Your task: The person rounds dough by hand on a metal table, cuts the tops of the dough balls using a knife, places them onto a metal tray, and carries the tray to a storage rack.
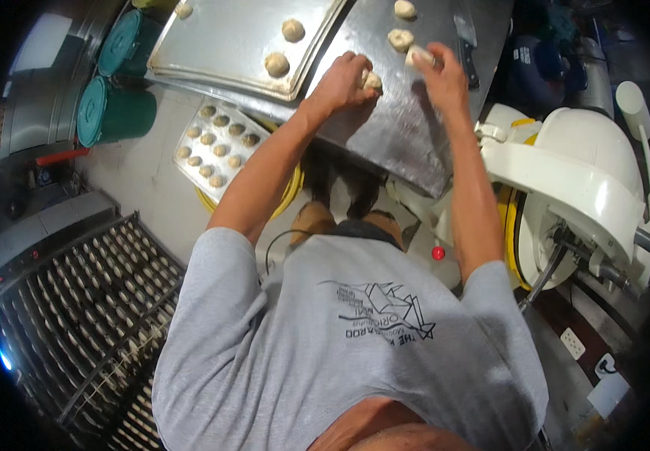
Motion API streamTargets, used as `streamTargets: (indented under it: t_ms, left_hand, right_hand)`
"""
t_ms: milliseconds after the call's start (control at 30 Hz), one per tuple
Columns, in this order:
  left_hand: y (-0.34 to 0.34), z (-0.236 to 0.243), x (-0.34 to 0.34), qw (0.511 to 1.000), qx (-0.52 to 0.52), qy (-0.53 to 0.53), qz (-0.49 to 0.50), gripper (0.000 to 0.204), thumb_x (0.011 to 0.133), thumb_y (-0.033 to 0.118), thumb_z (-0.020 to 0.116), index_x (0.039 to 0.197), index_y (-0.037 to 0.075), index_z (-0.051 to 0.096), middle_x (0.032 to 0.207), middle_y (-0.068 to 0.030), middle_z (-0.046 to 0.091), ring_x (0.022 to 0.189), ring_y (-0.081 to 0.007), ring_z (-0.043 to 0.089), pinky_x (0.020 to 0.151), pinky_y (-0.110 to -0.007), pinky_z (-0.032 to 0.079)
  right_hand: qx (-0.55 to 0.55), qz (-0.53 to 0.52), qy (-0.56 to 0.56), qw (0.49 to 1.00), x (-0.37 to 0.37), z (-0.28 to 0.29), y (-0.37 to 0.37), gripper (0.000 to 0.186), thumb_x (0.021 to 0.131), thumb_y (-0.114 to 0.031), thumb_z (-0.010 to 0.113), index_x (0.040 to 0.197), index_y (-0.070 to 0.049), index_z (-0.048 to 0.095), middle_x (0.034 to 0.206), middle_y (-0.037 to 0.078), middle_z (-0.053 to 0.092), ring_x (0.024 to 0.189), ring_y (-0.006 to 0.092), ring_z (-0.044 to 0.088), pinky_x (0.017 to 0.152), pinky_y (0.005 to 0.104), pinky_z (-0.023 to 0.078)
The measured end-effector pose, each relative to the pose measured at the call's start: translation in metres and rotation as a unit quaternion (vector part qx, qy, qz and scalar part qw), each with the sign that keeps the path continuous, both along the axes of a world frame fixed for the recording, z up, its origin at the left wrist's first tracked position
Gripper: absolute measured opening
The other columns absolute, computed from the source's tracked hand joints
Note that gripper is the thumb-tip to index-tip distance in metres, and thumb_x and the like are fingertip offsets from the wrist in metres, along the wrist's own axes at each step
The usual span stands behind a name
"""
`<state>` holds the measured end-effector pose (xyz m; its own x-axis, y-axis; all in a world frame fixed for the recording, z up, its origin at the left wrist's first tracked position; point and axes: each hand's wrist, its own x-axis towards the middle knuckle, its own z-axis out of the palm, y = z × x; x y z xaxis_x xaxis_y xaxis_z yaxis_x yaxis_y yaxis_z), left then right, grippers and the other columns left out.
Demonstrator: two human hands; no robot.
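Note:
At the metal table, my left hand has its fingers curled round a lump of dough resting on the surface. To its right, my right hand pinches a short pale cylindrical piece; its exact kind I cannot make out. Just beyond that piece lies a dimpled ball of dough, and another dough ball sits farther back. On the left, a large baking tray carries a few dough balls, one of them near its front right corner.
Lower left, a smaller tray of several filled dough pieces sits over a yellow rim. A black-handled knife lies by the table's right edge. A white mixer stands right, green lidded bins left, a dark slatted rack lower left.

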<state>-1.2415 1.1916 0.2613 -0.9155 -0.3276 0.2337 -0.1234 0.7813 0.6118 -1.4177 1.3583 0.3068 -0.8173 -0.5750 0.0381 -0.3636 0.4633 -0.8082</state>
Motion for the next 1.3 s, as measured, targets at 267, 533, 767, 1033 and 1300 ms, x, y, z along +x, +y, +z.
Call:
streamTargets:
  t_ms: [267, 533, 767, 1033, 1300]
  left_hand:
    - [0.044, 0.043, 0.018, 0.962, 0.264, -0.020, 0.062, 0.051, 0.076, 0.028, 0.094, 0.104, 0.003, 0.060, 0.094, -0.0104, 0.068, 0.084, -0.0176, 0.063, 0.075, -0.033, 0.054]
    - [0.027, 0.028, 0.056, 0.987, 0.149, -0.049, -0.026, 0.043, 0.080, 0.029, 0.088, 0.094, 0.001, 0.058, 0.089, -0.0175, 0.064, 0.074, -0.0342, 0.062, 0.069, -0.043, 0.052]
    - [0.031, 0.000, -0.003, 0.995, -0.068, 0.077, 0.023, 0.017, 0.089, 0.017, 0.071, 0.103, 0.010, 0.066, 0.097, -0.0101, 0.065, 0.093, -0.0302, 0.061, 0.086, -0.042, 0.046]
    - [0.030, -0.003, 0.051, 0.996, -0.028, 0.043, -0.078, 0.019, 0.088, 0.008, 0.072, 0.104, 0.007, 0.062, 0.092, -0.0128, 0.060, 0.088, -0.0355, 0.056, 0.081, -0.046, 0.044]
    - [0.029, 0.003, -0.019, 0.995, -0.094, -0.012, 0.014, 0.019, 0.089, 0.017, 0.069, 0.108, 0.014, 0.064, 0.098, -0.0071, 0.063, 0.095, -0.0300, 0.058, 0.085, -0.044, 0.042]
  right_hand:
    - [-0.156, 0.101, -0.287, 0.940, 0.084, -0.011, 0.014, 0.044, 0.084, -0.023, 0.086, 0.120, -0.002, 0.073, 0.099, 0.009, 0.073, 0.086, 0.0183, 0.066, 0.080, 0.0360, 0.055]
    - [0.040, 0.005, 0.047, 0.998, 0.104, -0.004, 0.092, 0.023, 0.087, -0.015, 0.078, 0.103, -0.002, 0.068, 0.097, 0.015, 0.069, 0.090, 0.0332, 0.065, 0.081, 0.0431, 0.051]
    - [0.140, 0.003, 0.317, 0.938, 0.058, -0.049, 0.038, 0.018, 0.089, -0.022, 0.067, 0.102, -0.010, 0.065, 0.101, 0.013, 0.063, 0.099, 0.0351, 0.057, 0.090, 0.0490, 0.043]
    - [0.081, 0.187, 0.228, 0.952, 0.110, -0.037, 0.107, 0.008, 0.088, -0.016, 0.059, 0.093, -0.012, 0.064, 0.099, 0.012, 0.061, 0.100, 0.0340, 0.055, 0.090, 0.0488, 0.040]
    - [0.119, 0.020, 0.261, 0.958, 0.045, -0.043, 0.027, 0.010, 0.087, -0.016, 0.058, 0.095, -0.012, 0.064, 0.099, 0.009, 0.061, 0.100, 0.0322, 0.056, 0.089, 0.0484, 0.040]
